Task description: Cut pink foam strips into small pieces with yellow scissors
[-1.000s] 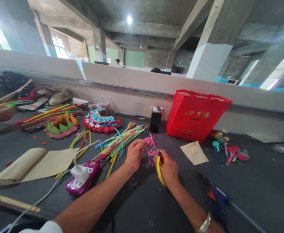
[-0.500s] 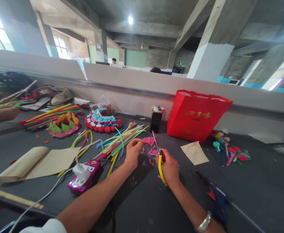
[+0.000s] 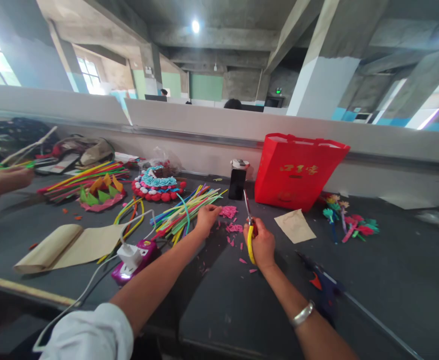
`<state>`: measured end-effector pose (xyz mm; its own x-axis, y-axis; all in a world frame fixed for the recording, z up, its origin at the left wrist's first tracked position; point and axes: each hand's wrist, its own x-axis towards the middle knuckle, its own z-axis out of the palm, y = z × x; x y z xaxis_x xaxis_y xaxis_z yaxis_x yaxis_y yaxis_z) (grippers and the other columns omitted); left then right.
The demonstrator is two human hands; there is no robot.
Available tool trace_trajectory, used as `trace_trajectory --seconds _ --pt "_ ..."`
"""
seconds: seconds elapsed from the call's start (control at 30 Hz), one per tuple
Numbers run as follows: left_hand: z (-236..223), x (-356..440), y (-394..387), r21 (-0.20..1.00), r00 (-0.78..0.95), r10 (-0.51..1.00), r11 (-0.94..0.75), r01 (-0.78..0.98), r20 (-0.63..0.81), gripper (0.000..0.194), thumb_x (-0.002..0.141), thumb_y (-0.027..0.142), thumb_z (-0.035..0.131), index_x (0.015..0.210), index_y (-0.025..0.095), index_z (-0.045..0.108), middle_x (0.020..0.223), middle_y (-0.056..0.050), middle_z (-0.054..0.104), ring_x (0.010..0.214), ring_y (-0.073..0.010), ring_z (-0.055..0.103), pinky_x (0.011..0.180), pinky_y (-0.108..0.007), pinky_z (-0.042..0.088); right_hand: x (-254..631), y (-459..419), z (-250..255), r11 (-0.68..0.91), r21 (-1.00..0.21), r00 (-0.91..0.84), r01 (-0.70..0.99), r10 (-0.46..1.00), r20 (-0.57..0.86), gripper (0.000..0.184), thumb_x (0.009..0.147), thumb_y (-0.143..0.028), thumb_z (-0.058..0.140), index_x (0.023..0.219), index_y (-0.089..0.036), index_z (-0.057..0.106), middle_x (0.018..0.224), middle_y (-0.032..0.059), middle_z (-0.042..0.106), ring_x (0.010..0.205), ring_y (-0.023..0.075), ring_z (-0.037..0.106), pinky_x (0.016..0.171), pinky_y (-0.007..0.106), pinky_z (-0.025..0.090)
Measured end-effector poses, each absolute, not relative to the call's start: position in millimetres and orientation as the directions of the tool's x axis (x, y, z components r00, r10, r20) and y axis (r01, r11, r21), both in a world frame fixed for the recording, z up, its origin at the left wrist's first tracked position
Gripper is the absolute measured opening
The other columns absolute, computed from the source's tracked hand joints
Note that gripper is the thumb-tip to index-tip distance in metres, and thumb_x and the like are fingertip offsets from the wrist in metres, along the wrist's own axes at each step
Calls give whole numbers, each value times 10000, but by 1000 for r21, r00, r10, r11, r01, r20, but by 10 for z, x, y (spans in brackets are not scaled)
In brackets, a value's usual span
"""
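Scissors are gripped by the handles in the right hand; judged stiff, properly held there. The left hand is pinched; its contents cannot be told. Beside it on the table, pink scraps are judged light, soft, best fingertip-lifted.

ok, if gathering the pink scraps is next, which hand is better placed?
Left, probably. The left hand has its fingertips beside the pink scraps; whether they pinch anything is unclear. The right hand is occupied by the yellow-handled scissors.
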<state>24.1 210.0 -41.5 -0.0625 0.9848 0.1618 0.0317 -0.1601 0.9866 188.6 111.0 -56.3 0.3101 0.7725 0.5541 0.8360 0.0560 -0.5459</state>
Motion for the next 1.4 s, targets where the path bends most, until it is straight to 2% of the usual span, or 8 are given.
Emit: trace_trajectory --seconds 0.17,0.4,0.47,0.57,0.73,1.17,1.3,1.4 --pt "-467 243 2136 951 58 968 -250 183 243 126 657 274 656 601 165 629 525 22 542 487 -111 438 498 -234 296 1905 1113 -564 68 -571 319 818 772 550 310 873 -397 498 1053 -189 643 768 46 723 685 195 676 605 234 413" --pt "-475 327 1690 820 484 806 -507 265 342 76 651 168 640 701 202 686 685 -5 620 655 -155 537 621 -253 368 1917 1142 -589 80 -593 330 801 767 549 304 874 -387 487 1045 -187 639 798 56 726 748 196 682 645 238 451" --pt "-481 361 1610 779 532 770 -557 289 353 4 660 204 661 660 204 666 661 -10 592 675 -169 529 654 -268 368 1916 1147 -590 80 -597 334 798 766 549 304 869 -384 487 1039 -185 642 798 60 726 757 201 682 648 243 456" --pt "-505 424 1539 716 582 730 -614 331 357 116 616 265 725 602 203 628 649 -22 571 713 -198 530 713 -296 371 1909 1146 -587 85 -601 333 795 767 548 301 865 -378 486 1032 -184 642 807 65 728 767 202 683 651 245 460" --pt "-554 483 1498 606 663 674 -687 401 325 78 628 171 652 575 205 607 616 -30 574 643 -190 523 665 -294 363 1894 1140 -578 86 -605 326 791 779 536 284 861 -376 501 1031 -198 642 812 59 728 770 205 684 660 250 465" --pt "-461 269 1671 696 543 773 -587 414 329 74 706 190 573 712 208 644 663 -25 591 627 -171 500 619 -273 345 1915 1152 -562 83 -634 358 769 766 534 314 850 -378 485 1040 -183 642 859 70 733 790 203 683 684 259 480" --pt "-510 400 1566 707 589 742 -601 372 321 123 625 286 717 656 211 624 715 -41 598 764 -219 520 750 -310 368 1913 1156 -564 91 -637 355 766 766 536 321 844 -388 488 1033 -184 647 875 73 734 794 207 684 692 266 482" --pt "-538 486 1500 773 610 739 -553 310 284 121 598 173 706 587 209 591 725 -52 600 835 -244 525 838 -349 351 1917 1158 -565 97 -639 349 763 771 533 310 842 -385 496 1030 -191 648 876 72 736 803 211 685 700 269 484"
